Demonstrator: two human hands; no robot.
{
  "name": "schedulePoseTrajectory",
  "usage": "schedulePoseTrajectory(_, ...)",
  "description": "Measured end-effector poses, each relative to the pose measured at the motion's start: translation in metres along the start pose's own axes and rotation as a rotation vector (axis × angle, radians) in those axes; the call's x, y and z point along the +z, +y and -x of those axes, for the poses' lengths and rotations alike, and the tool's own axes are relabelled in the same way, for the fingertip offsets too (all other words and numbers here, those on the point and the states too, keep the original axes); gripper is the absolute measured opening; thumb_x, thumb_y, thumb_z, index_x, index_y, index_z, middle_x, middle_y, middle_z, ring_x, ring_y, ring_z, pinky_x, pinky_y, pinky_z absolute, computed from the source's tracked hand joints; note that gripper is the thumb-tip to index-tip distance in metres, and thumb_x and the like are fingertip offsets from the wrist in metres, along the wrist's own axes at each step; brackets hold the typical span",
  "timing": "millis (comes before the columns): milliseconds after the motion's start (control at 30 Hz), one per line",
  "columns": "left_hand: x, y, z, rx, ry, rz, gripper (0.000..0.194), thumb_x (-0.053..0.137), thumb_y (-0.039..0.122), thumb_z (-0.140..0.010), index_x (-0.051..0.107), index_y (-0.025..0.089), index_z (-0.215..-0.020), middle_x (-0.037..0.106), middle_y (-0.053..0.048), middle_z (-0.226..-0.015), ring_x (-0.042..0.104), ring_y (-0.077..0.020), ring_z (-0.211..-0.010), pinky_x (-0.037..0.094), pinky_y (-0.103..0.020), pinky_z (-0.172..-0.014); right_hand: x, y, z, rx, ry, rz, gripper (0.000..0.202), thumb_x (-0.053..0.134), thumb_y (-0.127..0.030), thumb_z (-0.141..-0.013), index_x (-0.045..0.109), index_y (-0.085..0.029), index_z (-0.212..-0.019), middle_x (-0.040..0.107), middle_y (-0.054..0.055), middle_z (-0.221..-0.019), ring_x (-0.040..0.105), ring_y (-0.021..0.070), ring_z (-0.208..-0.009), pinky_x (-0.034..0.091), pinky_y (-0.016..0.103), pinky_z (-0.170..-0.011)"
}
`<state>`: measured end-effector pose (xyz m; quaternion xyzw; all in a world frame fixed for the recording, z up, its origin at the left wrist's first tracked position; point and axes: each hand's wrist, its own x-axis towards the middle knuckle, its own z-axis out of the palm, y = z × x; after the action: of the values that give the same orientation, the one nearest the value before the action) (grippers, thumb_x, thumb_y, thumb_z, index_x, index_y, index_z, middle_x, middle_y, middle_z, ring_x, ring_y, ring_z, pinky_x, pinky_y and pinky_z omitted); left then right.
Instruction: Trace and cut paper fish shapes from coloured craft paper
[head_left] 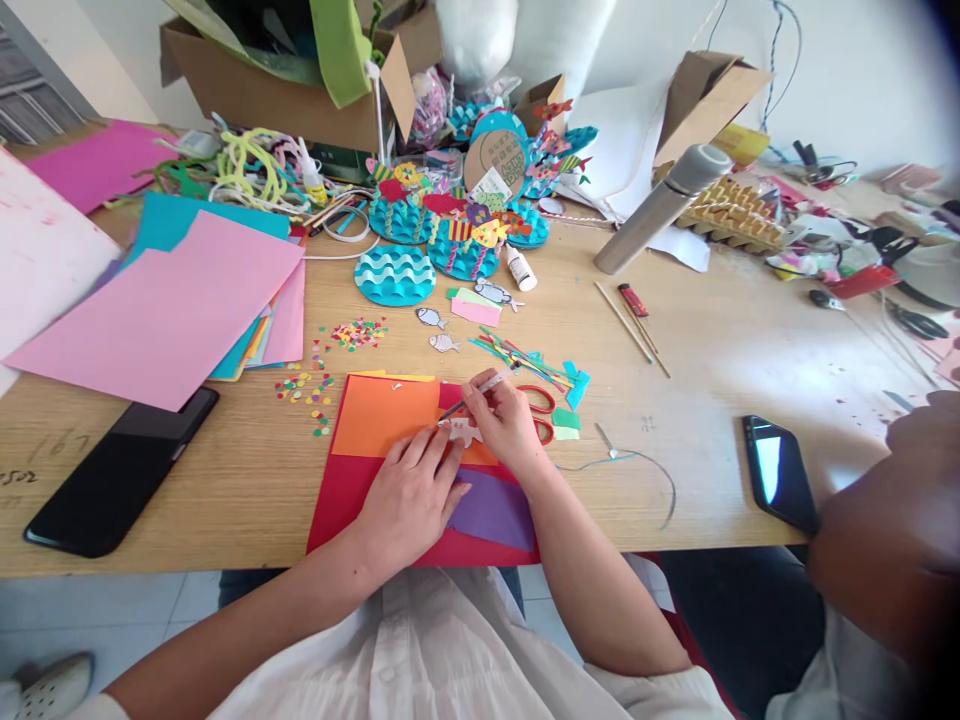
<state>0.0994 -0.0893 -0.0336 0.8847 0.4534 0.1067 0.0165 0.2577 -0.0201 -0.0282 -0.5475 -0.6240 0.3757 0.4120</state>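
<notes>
My right hand (501,420) pinches a slim pen (492,381), its tip at the edge of a small white paper cutout (466,431). Flat on the papers lies my left hand (405,495), fingers stretched out and fingertips against the cutout. The cutout rests on an orange sheet (382,415), partly covered by my hands. Beneath are a red sheet (337,510) and a purple piece (491,508). Red-handled scissors (551,400) lie just right of my right hand, blades hidden.
Paper confetti (358,333), fish cutouts (444,343), paper strips (525,358) and a glue bottle (520,268) lie beyond my hands. A black phone (112,480) and pink sheet (172,300) are left. At right are a metal flask (660,210), another phone (780,470) and another person's arm (885,540).
</notes>
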Motion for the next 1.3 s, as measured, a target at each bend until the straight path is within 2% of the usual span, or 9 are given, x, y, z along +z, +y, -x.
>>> schedulePoseTrajectory(533, -0.0003, 0.0009, -0.0009, -0.003, 0.013, -0.005, 0.045, 0.043, 0.037, -0.097, 0.054, 0.014, -0.133, 0.056, -0.013, -0.136, 0.049, -0.0285, -0.121, 0.041, -0.043, -0.098, 0.0010, -0.0002, -0.0003, -0.015, -0.042, 0.096, 0.023, 0.046, -0.040, -0.092, 0.048, -0.022, -0.079, 0.051, -0.005, -0.054, 0.047, 0.0102, -0.046, 0.035, 0.022, -0.047)
schedulePoseTrajectory(1300, 0.0007, 0.0033, -0.0033, -0.003, 0.021, -0.037, 0.043, 0.043, 0.039, -0.097, 0.058, 0.014, -0.128, 0.058, -0.014, -0.133, 0.050, -0.0292, -0.121, 0.041, -0.043, -0.098, -0.0072, 0.0014, -0.0021, -0.004, 0.062, 0.154, 0.020, 0.048, -0.036, -0.090, 0.047, -0.022, -0.076, 0.047, -0.005, -0.055, 0.043, 0.0101, -0.047, 0.032, 0.023, -0.049)
